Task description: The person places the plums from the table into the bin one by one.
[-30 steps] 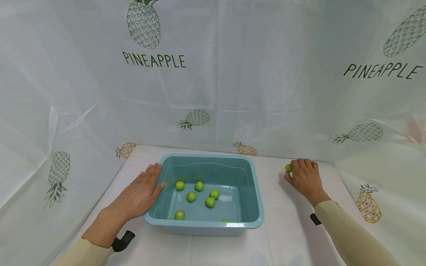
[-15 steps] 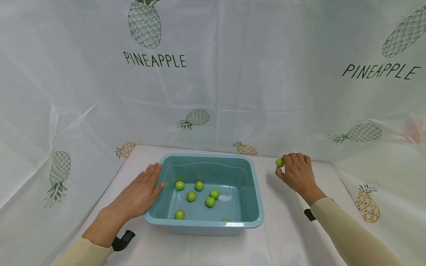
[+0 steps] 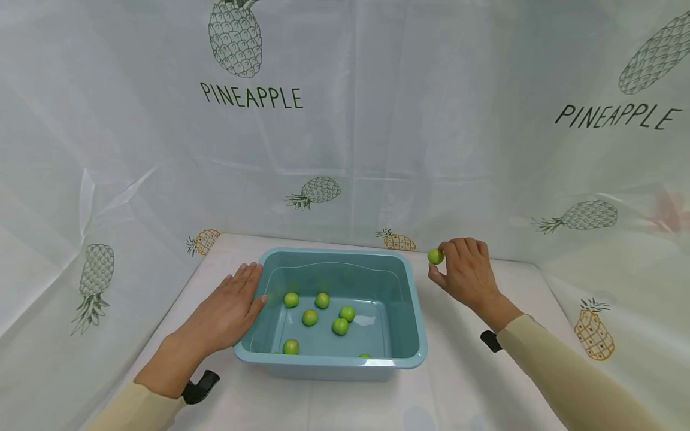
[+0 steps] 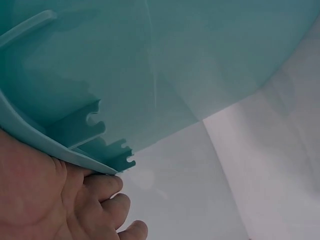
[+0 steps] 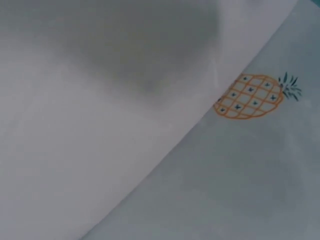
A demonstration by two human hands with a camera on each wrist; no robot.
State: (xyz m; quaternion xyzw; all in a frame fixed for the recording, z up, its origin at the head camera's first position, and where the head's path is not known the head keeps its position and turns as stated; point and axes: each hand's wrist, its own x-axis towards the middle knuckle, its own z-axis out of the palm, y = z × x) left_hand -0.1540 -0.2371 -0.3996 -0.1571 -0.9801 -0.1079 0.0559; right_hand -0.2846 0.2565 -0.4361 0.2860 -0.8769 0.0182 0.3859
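A blue-green plastic basin (image 3: 345, 361) stands on the white-covered table, with several small green lime-like fruits (image 3: 309, 317) lying on its floor. My left hand (image 3: 223, 314) rests along the basin's left rim, its fingers straight. In the left wrist view, the left hand's fingers (image 4: 107, 187) show below the basin rim (image 4: 55, 150), beside its outer wall. Right of the basin, near the table's back edge, my right hand (image 3: 469, 272) pinches one small green fruit (image 3: 435, 256) above the table. Neither the right hand nor its fruit shows in the right wrist view.
A pale curtain (image 3: 453, 149) printed with pineapples hangs behind the table and along both sides. The table's white cover (image 3: 458, 371) extends to the right of the basin and in front of it.
My right hand has moved left and upward with the green fruit, closer to the basin's back right corner. My left hand has stayed at the rim.
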